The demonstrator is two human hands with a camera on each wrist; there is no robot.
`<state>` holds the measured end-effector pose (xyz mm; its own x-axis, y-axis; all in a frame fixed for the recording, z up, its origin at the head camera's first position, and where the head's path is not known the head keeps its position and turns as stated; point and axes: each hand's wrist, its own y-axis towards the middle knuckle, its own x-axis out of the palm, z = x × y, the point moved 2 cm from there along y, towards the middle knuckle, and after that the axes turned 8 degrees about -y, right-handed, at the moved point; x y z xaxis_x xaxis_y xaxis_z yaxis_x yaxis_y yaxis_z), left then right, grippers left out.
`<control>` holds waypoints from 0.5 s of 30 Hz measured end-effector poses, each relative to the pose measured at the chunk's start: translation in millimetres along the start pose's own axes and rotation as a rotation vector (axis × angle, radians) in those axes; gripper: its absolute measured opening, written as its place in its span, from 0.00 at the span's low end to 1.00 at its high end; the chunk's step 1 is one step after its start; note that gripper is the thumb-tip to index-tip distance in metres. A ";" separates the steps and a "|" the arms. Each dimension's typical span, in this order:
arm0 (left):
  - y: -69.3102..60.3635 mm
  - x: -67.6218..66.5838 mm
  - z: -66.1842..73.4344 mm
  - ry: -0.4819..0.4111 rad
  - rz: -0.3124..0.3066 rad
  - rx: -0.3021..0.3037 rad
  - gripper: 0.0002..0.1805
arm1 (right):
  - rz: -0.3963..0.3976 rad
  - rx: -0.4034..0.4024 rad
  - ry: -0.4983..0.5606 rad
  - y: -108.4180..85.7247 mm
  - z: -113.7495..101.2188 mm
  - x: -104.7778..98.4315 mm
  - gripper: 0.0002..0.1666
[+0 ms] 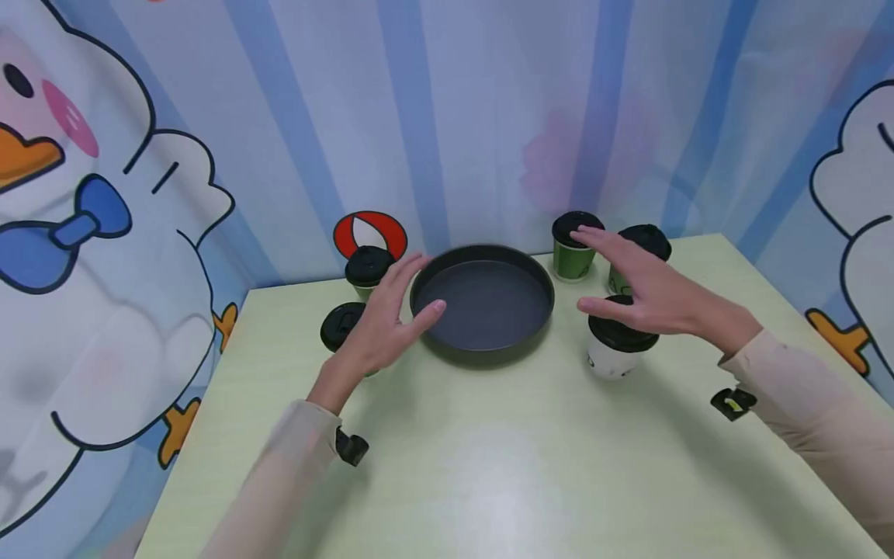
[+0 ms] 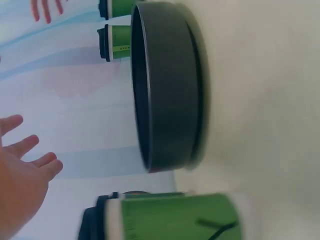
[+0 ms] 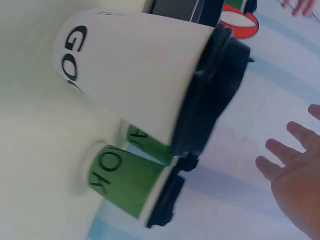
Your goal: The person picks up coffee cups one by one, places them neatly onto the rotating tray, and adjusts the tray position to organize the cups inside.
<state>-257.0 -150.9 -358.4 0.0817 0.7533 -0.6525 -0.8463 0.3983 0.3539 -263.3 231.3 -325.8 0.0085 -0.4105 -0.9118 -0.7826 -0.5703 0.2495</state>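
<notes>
My left hand (image 1: 377,330) hovers over the table's left part with fingers extended and holds nothing. Under and beside it stand two cups with black lids, the nearer lid (image 1: 341,324) partly covered by the hand and the farther lid (image 1: 369,266) behind. The left wrist view shows one as a green paper cup (image 2: 175,217). My right hand (image 1: 649,295) is held above a white paper cup (image 1: 613,361) with a black lid, thumb and fingers spread, gripping nothing. Between the hands lies a round dark pan (image 1: 489,307), its inside bare.
Two green lidded cups stand at the back right, one (image 1: 573,262) beside the pan and another (image 1: 646,241) partly behind my right hand. A pale table (image 1: 475,466) carries everything. Behind it hangs a striped blue curtain (image 1: 461,116) with cartoon ducks.
</notes>
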 end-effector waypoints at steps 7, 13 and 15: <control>-10.5 19.6 -18.9 -0.243 0.152 0.037 0.32 | 0.186 0.074 0.185 -19.7 20.6 8.5 0.45; -16.4 40.2 -34.2 -0.384 0.179 -0.046 0.29 | 0.323 0.070 0.368 -33.4 31.8 23.9 0.38; -17.8 45.4 -37.8 -0.398 0.185 -0.068 0.29 | 0.354 0.062 0.436 -36.9 33.3 29.2 0.36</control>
<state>-258.1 -143.6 -419.7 0.1108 0.9568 -0.2689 -0.8971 0.2127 0.3872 -254.9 264.0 -372.4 -0.0152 -0.8325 -0.5538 -0.8193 -0.3071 0.4841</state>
